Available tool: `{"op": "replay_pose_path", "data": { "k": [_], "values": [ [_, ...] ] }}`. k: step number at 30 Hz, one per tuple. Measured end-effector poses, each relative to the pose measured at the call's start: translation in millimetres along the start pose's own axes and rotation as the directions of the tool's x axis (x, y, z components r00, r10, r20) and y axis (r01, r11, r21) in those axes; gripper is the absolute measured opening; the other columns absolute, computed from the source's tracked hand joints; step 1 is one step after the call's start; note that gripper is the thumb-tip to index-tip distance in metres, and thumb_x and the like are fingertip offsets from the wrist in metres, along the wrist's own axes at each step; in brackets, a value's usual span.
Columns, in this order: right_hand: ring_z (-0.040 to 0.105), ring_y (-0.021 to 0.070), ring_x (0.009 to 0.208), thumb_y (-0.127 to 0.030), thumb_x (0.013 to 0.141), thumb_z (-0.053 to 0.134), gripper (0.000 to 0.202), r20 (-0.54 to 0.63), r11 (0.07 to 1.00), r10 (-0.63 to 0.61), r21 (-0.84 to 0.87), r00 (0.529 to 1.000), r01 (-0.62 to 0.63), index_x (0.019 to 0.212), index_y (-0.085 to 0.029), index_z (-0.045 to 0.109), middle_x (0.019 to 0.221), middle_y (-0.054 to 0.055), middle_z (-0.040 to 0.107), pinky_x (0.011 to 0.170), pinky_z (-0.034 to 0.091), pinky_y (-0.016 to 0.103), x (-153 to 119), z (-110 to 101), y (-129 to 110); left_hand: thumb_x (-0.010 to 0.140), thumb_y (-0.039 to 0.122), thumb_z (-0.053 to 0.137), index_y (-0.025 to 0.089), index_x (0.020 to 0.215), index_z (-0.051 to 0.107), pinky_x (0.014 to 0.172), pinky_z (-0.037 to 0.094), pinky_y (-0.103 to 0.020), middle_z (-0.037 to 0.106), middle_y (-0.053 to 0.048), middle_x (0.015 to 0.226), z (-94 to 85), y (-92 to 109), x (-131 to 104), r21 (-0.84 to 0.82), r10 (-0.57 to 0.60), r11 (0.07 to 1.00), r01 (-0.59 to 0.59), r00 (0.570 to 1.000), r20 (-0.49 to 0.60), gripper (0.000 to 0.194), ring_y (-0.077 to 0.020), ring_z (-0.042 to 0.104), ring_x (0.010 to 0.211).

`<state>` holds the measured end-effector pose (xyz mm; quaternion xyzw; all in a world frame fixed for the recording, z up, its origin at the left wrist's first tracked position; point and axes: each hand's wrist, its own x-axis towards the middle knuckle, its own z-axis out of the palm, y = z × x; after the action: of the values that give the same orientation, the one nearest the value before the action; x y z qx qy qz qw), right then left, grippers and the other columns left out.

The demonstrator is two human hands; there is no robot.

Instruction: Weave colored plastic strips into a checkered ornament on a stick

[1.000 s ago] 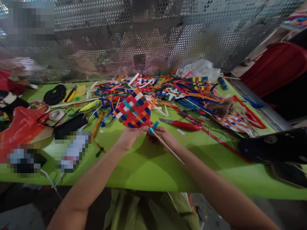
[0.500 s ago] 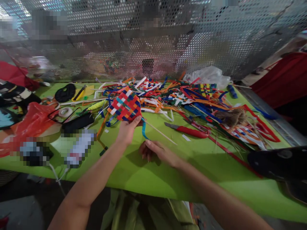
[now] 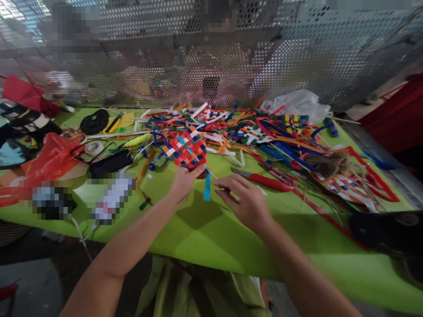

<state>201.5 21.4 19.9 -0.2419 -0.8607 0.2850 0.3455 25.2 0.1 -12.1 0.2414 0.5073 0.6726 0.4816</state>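
My left hand [image 3: 184, 184] is closed on the lower edge of a woven piece of colourful strips [image 3: 189, 150], mostly red with white, orange, blue and green. The piece is held tilted above the table. From its lower right corner a short blue strip [image 3: 207, 188] hangs down. A thin wooden stick [image 3: 212, 174] juts from the same corner toward my right hand [image 3: 247, 199]. The thumb and fingers of that hand are pinched at the stick, whose far part is hidden behind them.
Woven pieces and loose strips [image 3: 228, 127] lie along the back of the green table [image 3: 205, 242]. Red-handled pliers [image 3: 267, 181] rest to the right, near a twine bundle [image 3: 330, 163]. On the left are a red plastic bag [image 3: 54, 154], a tape roll [image 3: 94, 148] and a black case [image 3: 110, 164].
My right hand has left the blue strip's end and moved up and right to the stick. The strip now hangs loose. My left hand still holds the woven piece.
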Motion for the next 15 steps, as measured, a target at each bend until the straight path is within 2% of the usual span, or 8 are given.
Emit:
{"op": "replay_pose_path", "data": {
  "k": [3, 7, 9, 11, 13, 15],
  "values": [
    [0.063, 0.0188, 0.086, -0.021, 0.092, 0.051, 0.023, 0.042, 0.965, -0.094, -0.240, 0.995, 0.101, 0.105, -0.024, 0.069, 0.097, 0.008, 0.068, 0.075, 0.049, 0.031, 1, 6, 7, 0.063, 0.033, 0.081, 0.015, 0.078, 0.068, 0.076, 0.053, -0.031, 0.070, -0.001, 0.075, 5.1, -6, -8, 0.025, 0.002, 1.000, -0.004, 0.998, 0.060, 0.026, -0.0119, 0.062, 0.067],
    [0.060, 0.0190, 0.081, -0.025, 0.093, 0.050, 0.020, 0.045, 0.947, -0.096, -0.304, 0.994, 0.105, 0.093, -0.022, 0.070, 0.088, 0.007, 0.068, 0.077, 0.047, 0.034, 1, 6, 12, 0.059, 0.033, 0.083, 0.015, 0.071, 0.066, 0.071, 0.053, -0.030, 0.067, 0.000, 0.068, 10.2, -11, -13, 0.033, -0.035, 0.999, 0.033, 0.997, 0.064, 0.027, -0.0108, 0.059, 0.063],
    [0.060, 0.0190, 0.079, -0.025, 0.093, 0.049, 0.020, 0.040, 0.962, -0.071, -0.260, 0.997, 0.079, 0.091, -0.022, 0.069, 0.086, 0.007, 0.068, 0.080, 0.046, 0.035, 1, 4, 10, 0.056, 0.033, 0.085, 0.015, 0.068, 0.066, 0.067, 0.052, -0.028, 0.066, 0.001, 0.066, 11.1, -10, -12, 0.035, -0.033, 0.999, 0.031, 0.998, 0.058, 0.028, -0.0104, 0.058, 0.061],
    [0.060, 0.0193, 0.079, -0.025, 0.092, 0.051, 0.019, -0.021, 0.984, 0.000, -0.180, 1.000, -0.004, 0.088, -0.022, 0.069, 0.084, 0.006, 0.068, 0.078, 0.046, 0.035, 2, 4, 8, 0.055, 0.034, 0.085, 0.015, 0.066, 0.068, 0.064, 0.051, -0.028, 0.066, 0.000, 0.065, 10.4, -8, -12, 0.064, -0.030, 0.998, 0.023, 0.994, 0.101, 0.028, -0.0108, 0.057, 0.060],
    [0.059, 0.0188, 0.076, -0.027, 0.089, 0.055, 0.015, -0.116, 0.989, 0.127, -0.055, 0.985, -0.134, 0.084, -0.022, 0.068, 0.081, 0.005, 0.067, 0.073, 0.045, 0.033, 2, 4, 6, 0.056, 0.035, 0.085, 0.015, 0.065, 0.069, 0.064, 0.051, -0.029, 0.067, -0.001, 0.065, 8.8, -6, -13, 0.103, -0.034, 0.995, 0.016, 0.985, 0.172, 0.027, -0.0120, 0.059, 0.060],
    [0.058, 0.0173, 0.071, -0.031, 0.085, 0.060, 0.013, -0.164, 0.957, 0.284, 0.112, 0.945, -0.268, 0.079, -0.021, 0.066, 0.075, 0.003, 0.065, 0.067, 0.045, 0.031, 3, 5, 6, 0.057, 0.034, 0.085, 0.015, 0.068, 0.072, 0.069, 0.053, -0.031, 0.070, -0.003, 0.070, 7.4, -4, -13, 0.126, -0.034, 0.992, 0.007, 0.976, 0.217, 0.026, -0.0142, 0.062, 0.065]
  ]
}}
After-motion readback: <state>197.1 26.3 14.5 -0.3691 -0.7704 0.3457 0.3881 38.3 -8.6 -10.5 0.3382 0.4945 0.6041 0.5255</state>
